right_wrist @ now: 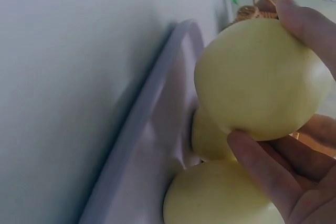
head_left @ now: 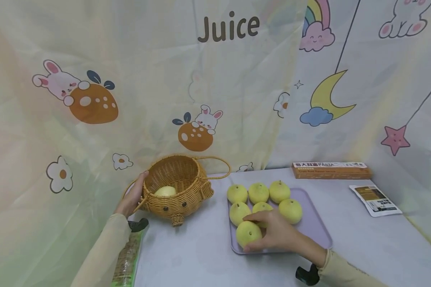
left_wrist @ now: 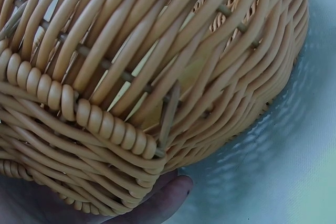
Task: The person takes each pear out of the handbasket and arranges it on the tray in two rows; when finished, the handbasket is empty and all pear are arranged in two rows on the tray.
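My right hand (head_left: 278, 231) pinches a round yellow-green pear (head_left: 249, 234) between thumb and fingers, over the front left part of a lilac tray (head_left: 317, 235). In the right wrist view the held pear (right_wrist: 257, 80) sits above other pears (right_wrist: 220, 195). Several more pears (head_left: 258, 193) stand grouped on the tray. To the left, my left hand (head_left: 133, 197) holds the side of a wicker basket (head_left: 192, 203) with an animal face. One pale pear (head_left: 166, 191) lies inside the basket. In the left wrist view, fingers (left_wrist: 168, 198) show below the basket's woven ear (left_wrist: 105, 166).
A long orange-brown box (head_left: 332, 171) lies at the back right of the white table, with a small packet (head_left: 375, 200) in front of it. A green-edged bag (head_left: 127, 259) lies by my left forearm. A printed curtain (head_left: 147, 79) hangs behind.
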